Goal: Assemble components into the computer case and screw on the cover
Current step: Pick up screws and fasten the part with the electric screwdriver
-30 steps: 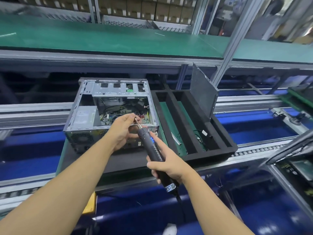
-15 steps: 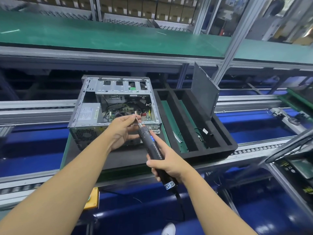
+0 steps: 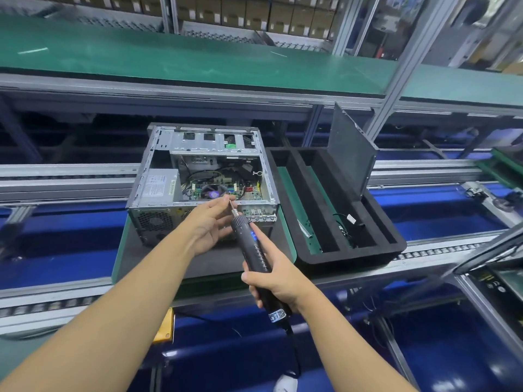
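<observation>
The computer case [image 3: 203,142] sits on a pallet [image 3: 158,261] on the conveyor line. Just beside it at 3 o'clock lies a compartment tray [image 3: 353,254], and the cover panel [image 3: 351,154] stands on edge along the tray's 2 o'clock side. Inside the case, the power supply [image 3: 158,188] is at 9 o'clock and the motherboard [image 3: 215,190] at 4. A shelf [image 3: 198,63] runs behind and above at 12 o'clock. The screwdriver [image 3: 253,250] is at the case's 6 o'clock, with its bit at the near rim.

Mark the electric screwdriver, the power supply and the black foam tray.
electric screwdriver [image 3: 258,254]: head view, ribbed black barrel.
power supply [image 3: 158,186]: head view, labelled top face.
black foam tray [image 3: 353,252]: head view, near rim.
</observation>
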A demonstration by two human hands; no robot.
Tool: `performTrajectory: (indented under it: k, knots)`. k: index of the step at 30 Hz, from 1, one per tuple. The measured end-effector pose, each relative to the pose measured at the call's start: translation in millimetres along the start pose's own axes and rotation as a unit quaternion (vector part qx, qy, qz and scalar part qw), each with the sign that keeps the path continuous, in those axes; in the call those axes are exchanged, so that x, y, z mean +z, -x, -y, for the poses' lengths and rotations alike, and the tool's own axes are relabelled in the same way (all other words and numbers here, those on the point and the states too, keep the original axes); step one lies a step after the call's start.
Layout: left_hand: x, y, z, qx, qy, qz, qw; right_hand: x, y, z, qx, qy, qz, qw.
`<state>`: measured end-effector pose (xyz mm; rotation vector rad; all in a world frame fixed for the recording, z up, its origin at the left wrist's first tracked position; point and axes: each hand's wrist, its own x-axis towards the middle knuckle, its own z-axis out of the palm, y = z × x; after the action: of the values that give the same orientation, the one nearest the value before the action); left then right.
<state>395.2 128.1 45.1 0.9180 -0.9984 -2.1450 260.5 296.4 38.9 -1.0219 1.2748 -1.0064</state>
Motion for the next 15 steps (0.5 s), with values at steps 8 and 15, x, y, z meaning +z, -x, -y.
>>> performTrajectory:
  k: [8, 15]
  knots:
    - [-13.2, 4.0, -3.8, -0.035, -0.039, 0.011, 0.999, 16.2, -6.1, -17.6, -0.013, -0.013, -0.005, 1.0]
    - [-74.3, -9.9, -88.3, 0.166, -0.72, -0.049, 0.672, 28.5, -10.9, -51.5, -0.008, -0.047, -0.043, 0.998]
